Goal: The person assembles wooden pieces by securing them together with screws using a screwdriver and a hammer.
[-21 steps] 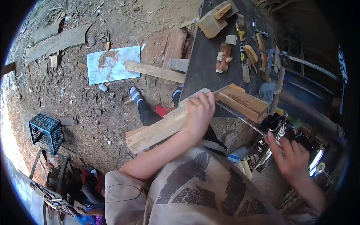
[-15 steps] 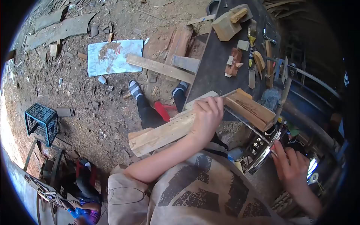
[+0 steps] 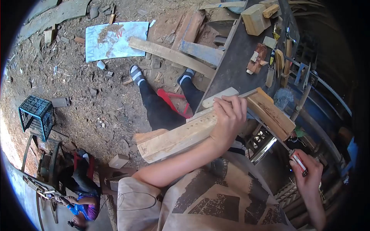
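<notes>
My left hand [image 3: 229, 119] is closed around a long pale wooden piece [image 3: 181, 134] with a row of small dark holes, lying slantwise in front of my body. In my right hand [image 3: 308, 173], on the right, is a red-handled tool [image 3: 299, 163]. Its thin metal shaft points up and left and passes beside a brown wooden block [image 3: 271, 113]; its tip is hidden. That block rests near the bench corner, just right of my left hand. A pale flat piece [image 3: 220, 97] lies beyond my left fingers.
A dark bench [image 3: 235, 65] holds wooden blocks [image 3: 255, 20], a reddish wood piece [image 3: 257, 57] and hand tools. A saw blade [image 3: 333, 92] is at the right. A plank [image 3: 171, 55], a printed sheet [image 3: 115, 41] and a crate [image 3: 36, 115] are left. Another person [image 3: 83, 192] sits lower left.
The view has shifted. My right hand has turned, so the red handle now shows. My left hand still grips the pale wooden piece.
</notes>
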Demonstrator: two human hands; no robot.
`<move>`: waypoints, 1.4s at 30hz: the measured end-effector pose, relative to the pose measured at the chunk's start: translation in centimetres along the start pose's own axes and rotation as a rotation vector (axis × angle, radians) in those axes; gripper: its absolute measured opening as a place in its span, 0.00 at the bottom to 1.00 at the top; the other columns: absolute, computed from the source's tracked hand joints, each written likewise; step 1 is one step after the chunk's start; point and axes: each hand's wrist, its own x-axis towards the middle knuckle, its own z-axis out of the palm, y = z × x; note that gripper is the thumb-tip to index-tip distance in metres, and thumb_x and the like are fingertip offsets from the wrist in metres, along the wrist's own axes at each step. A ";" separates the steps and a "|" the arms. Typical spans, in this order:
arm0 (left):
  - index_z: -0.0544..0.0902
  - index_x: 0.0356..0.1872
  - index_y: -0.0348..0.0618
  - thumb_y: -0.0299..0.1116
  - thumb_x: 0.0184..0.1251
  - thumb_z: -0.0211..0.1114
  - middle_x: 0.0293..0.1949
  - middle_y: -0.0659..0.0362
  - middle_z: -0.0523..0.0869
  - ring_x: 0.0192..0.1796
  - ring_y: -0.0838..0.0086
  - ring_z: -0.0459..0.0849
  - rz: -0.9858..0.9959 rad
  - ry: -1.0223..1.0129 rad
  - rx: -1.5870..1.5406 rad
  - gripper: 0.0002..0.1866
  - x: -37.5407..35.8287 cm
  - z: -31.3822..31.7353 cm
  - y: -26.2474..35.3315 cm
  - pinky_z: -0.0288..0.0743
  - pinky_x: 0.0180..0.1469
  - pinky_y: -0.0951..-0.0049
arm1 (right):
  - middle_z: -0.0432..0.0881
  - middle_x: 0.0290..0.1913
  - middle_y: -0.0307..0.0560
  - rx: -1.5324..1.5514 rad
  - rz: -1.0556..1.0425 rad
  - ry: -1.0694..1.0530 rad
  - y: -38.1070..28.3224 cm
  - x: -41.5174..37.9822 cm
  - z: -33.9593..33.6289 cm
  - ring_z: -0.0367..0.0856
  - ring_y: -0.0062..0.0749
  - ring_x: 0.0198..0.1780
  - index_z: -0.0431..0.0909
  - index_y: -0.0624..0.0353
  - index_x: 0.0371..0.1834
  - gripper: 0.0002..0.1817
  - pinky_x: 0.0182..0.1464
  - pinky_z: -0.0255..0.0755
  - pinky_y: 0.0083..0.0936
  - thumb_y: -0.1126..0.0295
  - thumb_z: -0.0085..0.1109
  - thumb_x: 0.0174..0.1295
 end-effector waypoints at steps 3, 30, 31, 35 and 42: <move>0.82 0.45 0.40 0.31 0.68 0.64 0.43 0.50 0.86 0.45 0.60 0.92 -0.018 0.007 -0.021 0.08 0.2 -0.1 0.0 0.84 0.48 0.65 | 0.86 0.31 0.41 0.359 0.352 -0.135 0.9 0.2 -0.1 0.80 0.21 0.29 0.89 0.63 0.52 0.12 0.32 0.69 0.22 0.71 0.72 0.69; 0.77 0.54 0.25 0.51 0.57 0.81 0.33 0.38 0.91 0.39 0.41 0.93 -0.318 -0.615 -0.959 0.38 -6.8 -1.6 -7.6 0.88 0.45 0.48 | 0.79 0.37 0.43 -0.737 -0.570 0.306 -0.6 -1.1 -0.2 0.79 0.34 0.30 0.88 0.55 0.64 0.26 0.33 0.72 0.29 0.64 0.79 0.62; 0.77 0.53 0.26 0.51 0.57 0.81 0.34 0.38 0.91 0.40 0.41 0.93 -0.327 -0.609 -0.957 0.38 -6.7 -1.7 -7.5 0.88 0.45 0.48 | 0.80 0.37 0.42 -0.752 -0.554 0.287 -0.5 -1.1 -0.1 0.79 0.33 0.31 0.87 0.55 0.66 0.28 0.33 0.73 0.30 0.65 0.79 0.62; 0.77 0.54 0.27 0.50 0.57 0.82 0.36 0.38 0.91 0.40 0.42 0.93 -0.358 -0.631 -0.991 0.37 -6.7 -1.9 -7.4 0.87 0.44 0.48 | 0.82 0.37 0.43 -0.593 -0.372 0.168 -0.5 -0.9 -0.7 0.81 0.33 0.30 0.90 0.57 0.60 0.23 0.33 0.74 0.30 0.66 0.79 0.62; 0.76 0.56 0.30 0.48 0.55 0.83 0.40 0.40 0.91 0.42 0.43 0.93 -0.418 -0.645 -1.040 0.38 -6.5 -2.3 -7.2 0.87 0.44 0.49 | 0.84 0.29 0.43 0.141 0.035 -0.002 0.8 1.7 -1.3 0.78 0.26 0.24 0.90 0.61 0.52 0.12 0.28 0.71 0.27 0.65 0.72 0.73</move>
